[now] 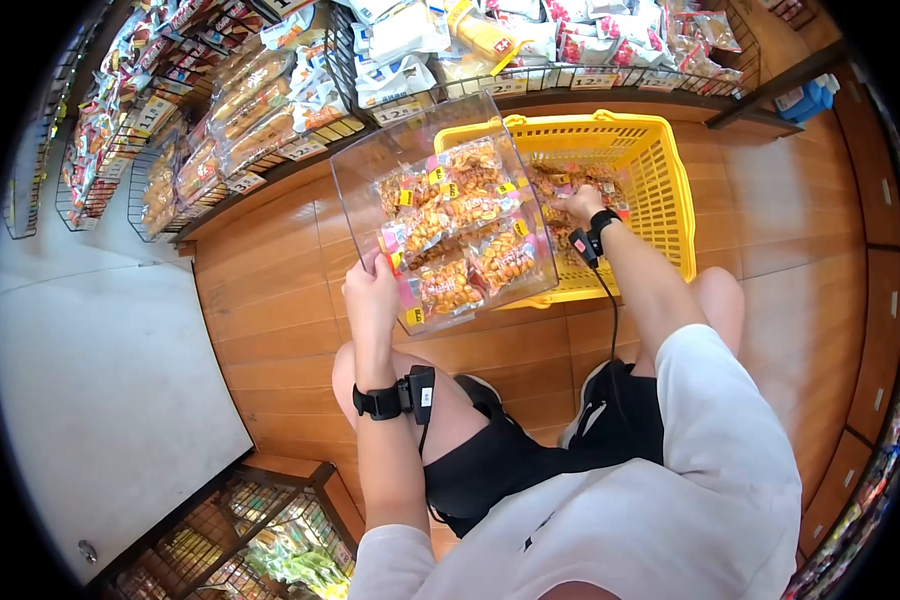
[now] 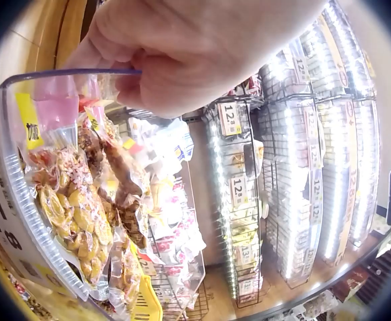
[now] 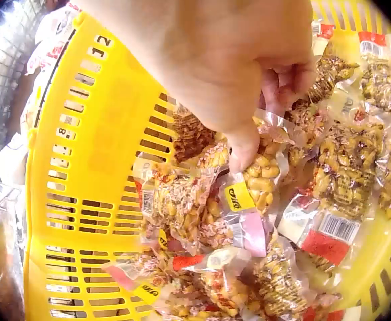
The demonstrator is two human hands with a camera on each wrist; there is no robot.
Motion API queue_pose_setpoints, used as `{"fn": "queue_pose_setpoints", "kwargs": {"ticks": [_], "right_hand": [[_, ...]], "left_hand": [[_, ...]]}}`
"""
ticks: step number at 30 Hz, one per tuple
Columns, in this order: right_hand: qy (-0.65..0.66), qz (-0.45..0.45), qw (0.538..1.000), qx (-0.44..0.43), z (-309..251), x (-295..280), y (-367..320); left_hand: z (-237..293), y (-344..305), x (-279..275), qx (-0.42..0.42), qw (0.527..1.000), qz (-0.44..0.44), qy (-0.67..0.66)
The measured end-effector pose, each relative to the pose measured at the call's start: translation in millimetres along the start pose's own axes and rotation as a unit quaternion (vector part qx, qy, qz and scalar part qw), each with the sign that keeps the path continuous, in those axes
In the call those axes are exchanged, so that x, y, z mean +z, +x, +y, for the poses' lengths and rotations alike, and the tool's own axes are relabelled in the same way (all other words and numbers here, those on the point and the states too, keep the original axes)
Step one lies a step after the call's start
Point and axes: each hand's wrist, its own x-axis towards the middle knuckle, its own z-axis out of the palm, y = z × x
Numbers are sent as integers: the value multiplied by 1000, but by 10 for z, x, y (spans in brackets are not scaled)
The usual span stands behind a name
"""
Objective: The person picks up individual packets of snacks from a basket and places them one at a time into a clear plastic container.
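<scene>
My left hand point(image 1: 371, 290) grips the near left edge of a clear plastic bin point(image 1: 345, 180), which is tilted over the left side of a yellow basket point(image 1: 678, 190). Several snack packets point(image 1: 448, 285) lie in the bin. In the left wrist view, the fingers of my left hand point(image 2: 175, 60) curl over the bin's rim point(image 2: 68, 72). My right hand point(image 1: 582, 205) is inside the basket. The right wrist view has my right hand point(image 3: 229, 80) pinching a packet with a yellow label point(image 3: 238, 196), among other packets point(image 3: 346, 167) in the basket.
Wire shelves of bagged food point(image 1: 405, 85) run behind the basket and to the left. A blue container point(image 1: 810, 98) stands at the back right. A white surface point(image 1: 110, 370) is at the left, and wooden drawers point(image 1: 875, 330) line the right.
</scene>
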Motion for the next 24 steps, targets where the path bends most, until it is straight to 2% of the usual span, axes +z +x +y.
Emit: {"fn": "queue_pose_setpoints", "kwargs": {"ticks": [1,4,6,10,12,13,16,18,20,24], "right_hand": [[49,-25,998,30,-119,-84,-137],[110,-166,979,42,-333,-455,-479],[129,-184,974,32,-434,-697,-739],[239,-165,957,-7,-597,-1241,-1113],[279,-185,939,-78,-613,-1456,-1187],[266,-172,945,-81,-658,-1579,-1313],[243,-74,948,-193,-776,-1714,-1732],[387,-122,876,-261,-879,-1730,-1991],[519,-163,777,-316,-975,-1783,-2211],[531,-224,687,-442,-1197,-1942,-2437]], "left_hand": [[-24,5,1,17,1000,2,2],[-104,32,12,39,999,0,3],[-134,57,14,23,1000,-6,-1],[-59,11,2,41,999,13,17],[60,-48,-18,47,999,10,19],[59,-53,-4,36,999,6,18],[75,-41,-27,25,999,14,24],[110,-74,-22,40,998,27,42],[56,-54,2,55,998,28,18],[159,-128,-30,56,998,20,-14]]}}
